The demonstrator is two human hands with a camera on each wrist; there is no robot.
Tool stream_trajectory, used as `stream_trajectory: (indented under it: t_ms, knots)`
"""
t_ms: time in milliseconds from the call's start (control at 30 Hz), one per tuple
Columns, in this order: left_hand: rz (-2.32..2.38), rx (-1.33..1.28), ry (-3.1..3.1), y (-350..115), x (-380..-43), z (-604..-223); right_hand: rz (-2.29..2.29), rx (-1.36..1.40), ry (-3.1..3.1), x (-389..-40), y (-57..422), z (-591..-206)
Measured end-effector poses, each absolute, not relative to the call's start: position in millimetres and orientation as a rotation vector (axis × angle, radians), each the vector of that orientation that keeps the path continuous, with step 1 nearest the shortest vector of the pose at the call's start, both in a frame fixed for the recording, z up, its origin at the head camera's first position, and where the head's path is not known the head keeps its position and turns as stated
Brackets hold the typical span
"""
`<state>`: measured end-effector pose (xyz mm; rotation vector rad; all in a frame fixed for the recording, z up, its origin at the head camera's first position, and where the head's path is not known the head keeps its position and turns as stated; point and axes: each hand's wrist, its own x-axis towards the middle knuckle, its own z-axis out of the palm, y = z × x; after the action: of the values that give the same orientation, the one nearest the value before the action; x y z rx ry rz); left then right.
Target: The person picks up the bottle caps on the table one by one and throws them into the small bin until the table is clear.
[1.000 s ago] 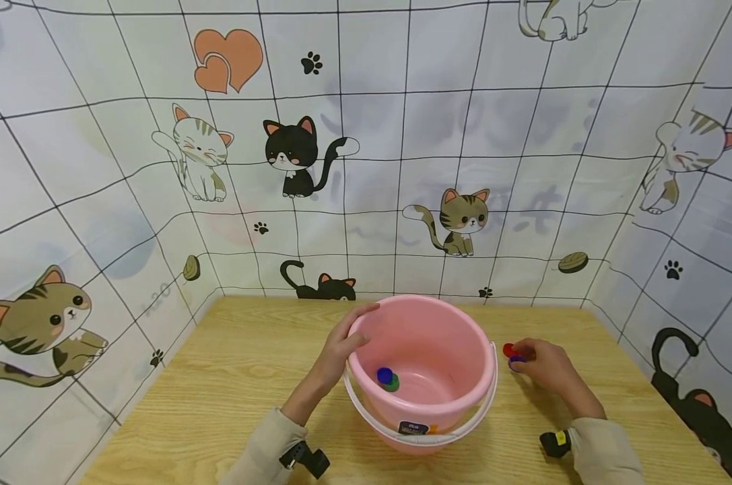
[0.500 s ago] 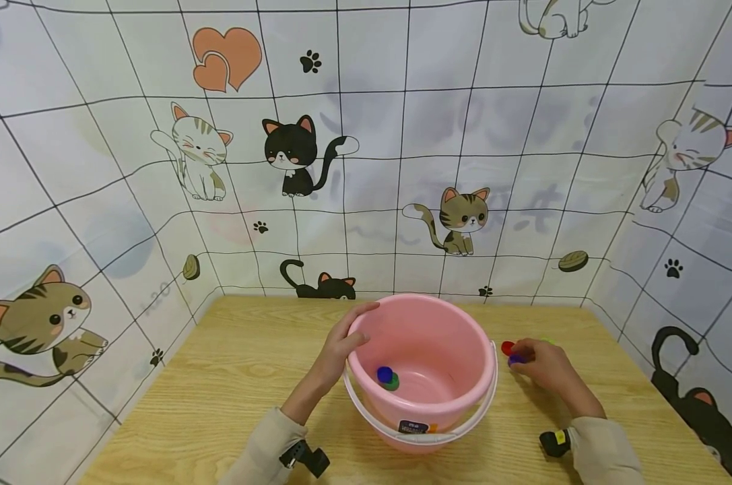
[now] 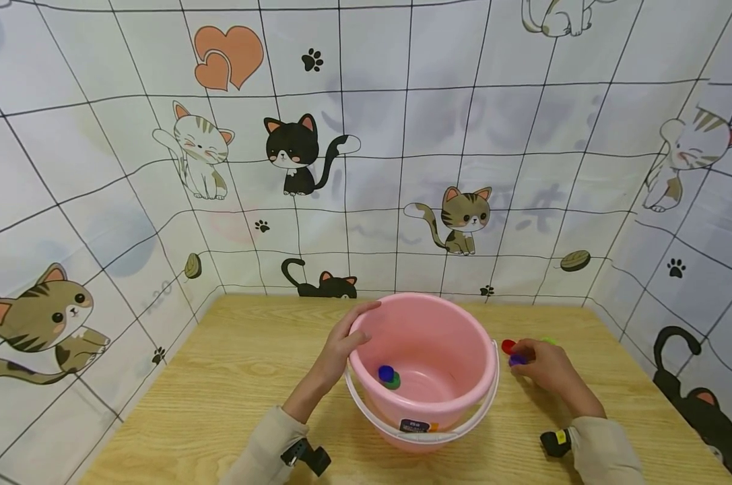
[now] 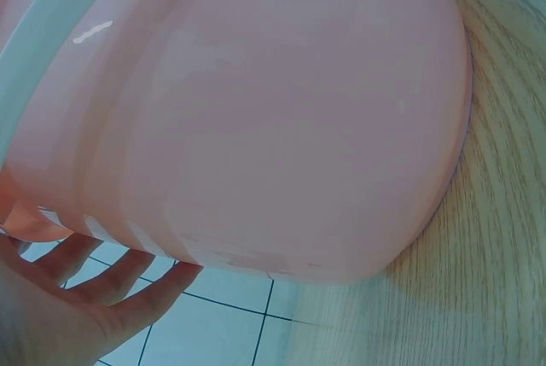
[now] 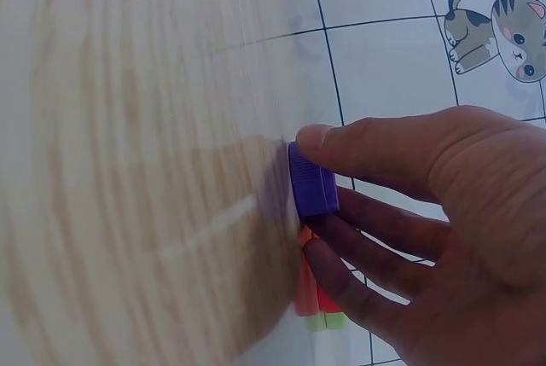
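Pink plastic bucket (image 3: 426,330) stands on a wood-grained table (image 3: 250,377), its rim gripped by the left hand (image 3: 341,343), while to its right the right hand (image 3: 544,364) pinches a purple cap (image 5: 310,183) near a red cap (image 3: 508,347) that brushing fingers could knock away.

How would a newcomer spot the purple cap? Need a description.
Start at the pink bucket on the wooden table, then look just right of it in the head view, to the right grip. The small ridged purple cap is between its thumb and fingers. It's neither red piece nor lime-green piece nearby, and unlike the blue cap, it's outside the bucket.
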<state>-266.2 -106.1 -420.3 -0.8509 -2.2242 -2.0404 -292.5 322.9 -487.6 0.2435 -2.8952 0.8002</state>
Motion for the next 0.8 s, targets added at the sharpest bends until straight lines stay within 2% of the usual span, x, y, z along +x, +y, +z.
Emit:
stream_trajectory:
  t_ms: [800]
  knots:
    - [-2.054, -0.850, -2.212, -106.2, -267.5, -423.2, 0.842, 0.255, -2.906, -290.4, 320.8, -487.0]
